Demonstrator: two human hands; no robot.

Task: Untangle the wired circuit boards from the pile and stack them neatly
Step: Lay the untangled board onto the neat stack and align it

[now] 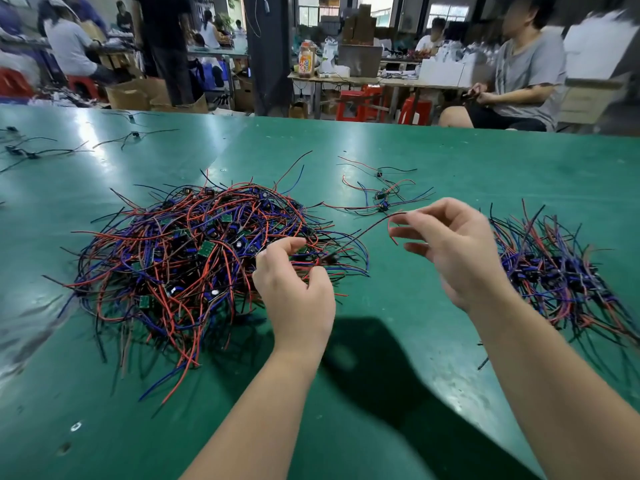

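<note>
A glossy green worktop fills the view. Left of its middle lies the large tangled pile of red, blue and black wires with small green circuit boards caught among them, strands sticking out on all sides. Against the right edge of the worktop sits a smaller, denser bundle of wired boards, its wires running roughly one way, well apart from the pile.

The left hand is at the right fringe of the pile, towards the near edge. Its grip is closed: thumb and curled fingers are pinched on a few strands there. The right hand hovers above the worktop between the pile and the bundle. Its grip is a narrow pinch of thumb and forefinger on the tip of a thin dark wire, with the other fingers loosely spread. That wire slopes down and ends in the pile just beside the left fingers.

Towards the far edge, past the right hand, lies a little cluster of loose wired boards. A few dark single leads lie scattered near the far left corner.
</note>
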